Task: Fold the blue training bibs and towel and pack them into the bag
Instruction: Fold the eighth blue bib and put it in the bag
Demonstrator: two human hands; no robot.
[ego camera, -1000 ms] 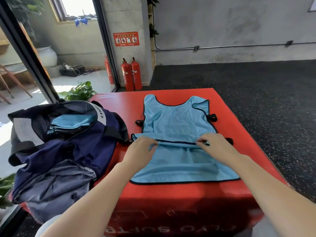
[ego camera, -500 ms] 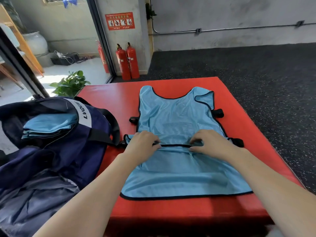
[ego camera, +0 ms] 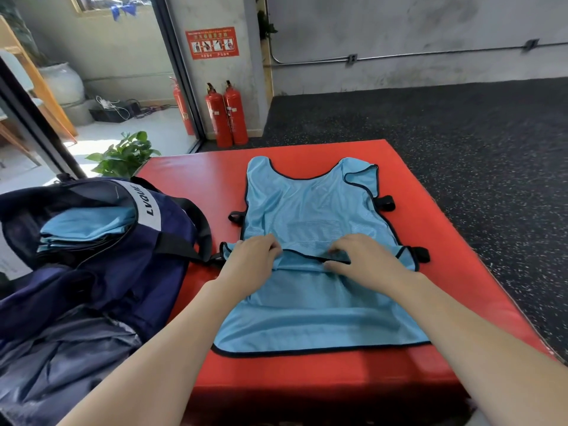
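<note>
Both hands on bib mid-mat, fold edge pinched.
We see the blue bib (ego camera: 310,216) flat on the red mat (ego camera: 196,179), nearer its right edge. Left hand (ego camera: 250,262) and right hand (ego camera: 364,261) each curl fingers onto its black-trimmed folded edge. Navy bag (ego camera: 147,241) overlaps the mat's left edge, open, folded blue bibs (ego camera: 83,227) inside.

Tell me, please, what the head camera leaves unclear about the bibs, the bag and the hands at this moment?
- Stack in the bag: the folded blue pieces are half hidden by its rim, so no count, nor whether one is the towel.
- Left hand and right hand: fingertips curl into the bib, hiding the grip.
- Red sign: text too small.
</note>
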